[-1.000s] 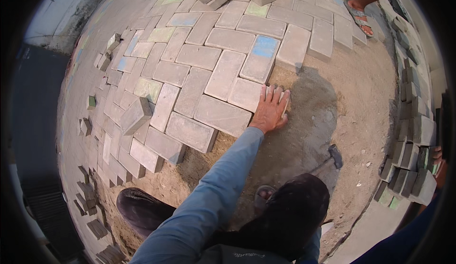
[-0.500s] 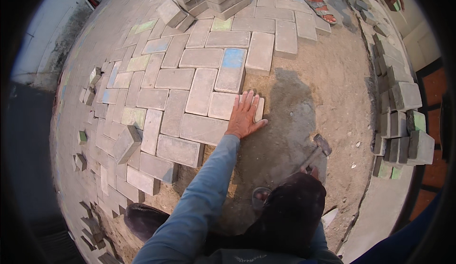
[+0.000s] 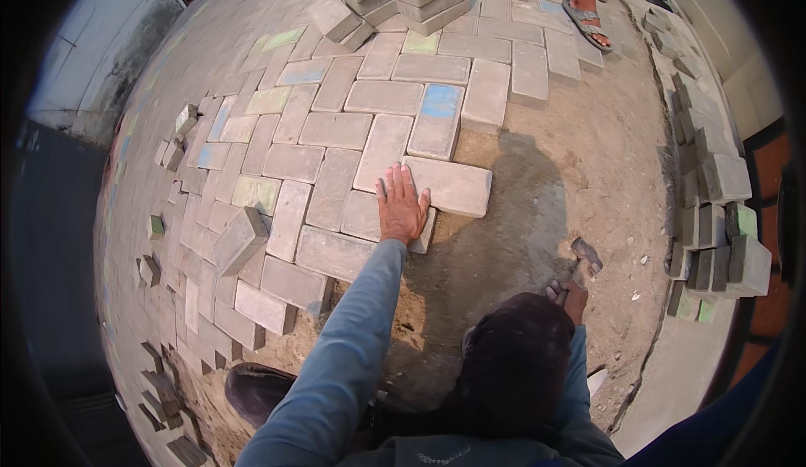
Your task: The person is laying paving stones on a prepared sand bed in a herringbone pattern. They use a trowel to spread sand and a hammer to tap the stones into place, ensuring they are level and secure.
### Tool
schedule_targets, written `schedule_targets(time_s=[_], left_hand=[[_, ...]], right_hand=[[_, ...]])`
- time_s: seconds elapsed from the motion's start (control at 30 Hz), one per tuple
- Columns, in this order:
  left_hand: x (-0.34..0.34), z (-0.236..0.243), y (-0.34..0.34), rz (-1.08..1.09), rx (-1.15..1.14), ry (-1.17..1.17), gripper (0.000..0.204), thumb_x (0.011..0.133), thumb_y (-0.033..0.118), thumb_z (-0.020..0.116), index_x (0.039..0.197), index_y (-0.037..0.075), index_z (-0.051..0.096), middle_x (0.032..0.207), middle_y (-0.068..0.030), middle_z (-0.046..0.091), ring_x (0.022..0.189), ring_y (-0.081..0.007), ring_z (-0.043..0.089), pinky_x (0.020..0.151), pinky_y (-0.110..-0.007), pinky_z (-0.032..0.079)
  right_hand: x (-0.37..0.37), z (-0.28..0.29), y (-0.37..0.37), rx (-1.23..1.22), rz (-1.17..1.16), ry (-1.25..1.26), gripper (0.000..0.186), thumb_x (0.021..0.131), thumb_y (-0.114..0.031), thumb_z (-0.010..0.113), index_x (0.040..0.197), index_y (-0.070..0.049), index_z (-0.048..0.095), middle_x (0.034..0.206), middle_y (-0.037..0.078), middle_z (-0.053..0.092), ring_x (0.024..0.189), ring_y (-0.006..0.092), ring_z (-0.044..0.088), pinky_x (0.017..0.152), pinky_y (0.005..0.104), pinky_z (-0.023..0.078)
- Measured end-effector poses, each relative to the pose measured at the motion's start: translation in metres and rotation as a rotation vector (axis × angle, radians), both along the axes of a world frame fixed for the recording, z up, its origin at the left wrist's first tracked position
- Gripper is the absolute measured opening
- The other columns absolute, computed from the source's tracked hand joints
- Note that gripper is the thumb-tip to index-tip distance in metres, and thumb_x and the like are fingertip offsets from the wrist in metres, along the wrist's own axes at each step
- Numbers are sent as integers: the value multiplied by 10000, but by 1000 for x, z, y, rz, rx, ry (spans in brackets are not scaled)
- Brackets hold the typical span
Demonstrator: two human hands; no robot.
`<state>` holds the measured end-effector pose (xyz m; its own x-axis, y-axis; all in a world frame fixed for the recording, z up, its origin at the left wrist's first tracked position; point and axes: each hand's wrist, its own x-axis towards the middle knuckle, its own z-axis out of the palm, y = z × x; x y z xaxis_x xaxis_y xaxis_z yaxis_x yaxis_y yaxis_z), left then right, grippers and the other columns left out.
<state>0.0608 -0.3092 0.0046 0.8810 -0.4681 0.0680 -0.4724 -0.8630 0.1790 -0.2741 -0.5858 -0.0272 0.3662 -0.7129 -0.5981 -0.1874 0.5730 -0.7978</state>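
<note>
My left hand (image 3: pixel 403 211) lies flat, fingers stretched out, on the laid pavers near their open edge, just left of a pale paver (image 3: pixel 445 183) that juts into the sand. My right hand (image 3: pixel 569 297), beside my dark knee (image 3: pixel 512 358) at lower right, grips the handle of a hammer (image 3: pixel 586 253), whose head is low over the damp sand. A paver with a blue patch (image 3: pixel 437 127) lies beyond my left hand. A loose paver (image 3: pixel 239 240) rests tilted on the paving to the left.
Stacked pavers (image 3: pixel 428 1) stand at the back. A co-worker's sandalled foot (image 3: pixel 588 26) is at upper right. Loose pavers (image 3: pixel 722 181) line a concrete strip along the right; more (image 3: pixel 159 391) lie at lower left. Bare sand (image 3: pixel 621 173) borders the paving; a wall (image 3: pixel 84 55) is at upper left.
My left hand has shifted left along the pavers, uncovering the jutting one's right end. My right hand has come into fuller view on the hammer handle. The co-worker's hand has left the view.
</note>
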Motion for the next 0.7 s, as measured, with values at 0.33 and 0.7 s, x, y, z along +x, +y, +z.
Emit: schedule_targets(time_s=[0.33, 0.7], left_hand=[[-1, 0, -9, 10, -19, -23, 748, 1090, 445, 362, 1610, -78, 234, 1700, -270, 196, 1594, -413, 147, 1279, -589, 72], [-1, 3, -10, -9, 4, -68, 723, 1090, 409, 357, 1605, -85, 240, 1699, -271, 199, 1593, -420, 140, 1282, -584, 79]], right_hand=[[160, 56, 63, 90, 293, -31, 258, 1074, -267, 568, 1202, -116, 403, 841, 24, 464, 605, 94, 443, 484, 259, 383], [159, 47, 57, 117, 391, 16, 280, 1060, -238, 588, 1207, -91, 402, 817, 30, 466, 571, 113, 449, 468, 296, 401]])
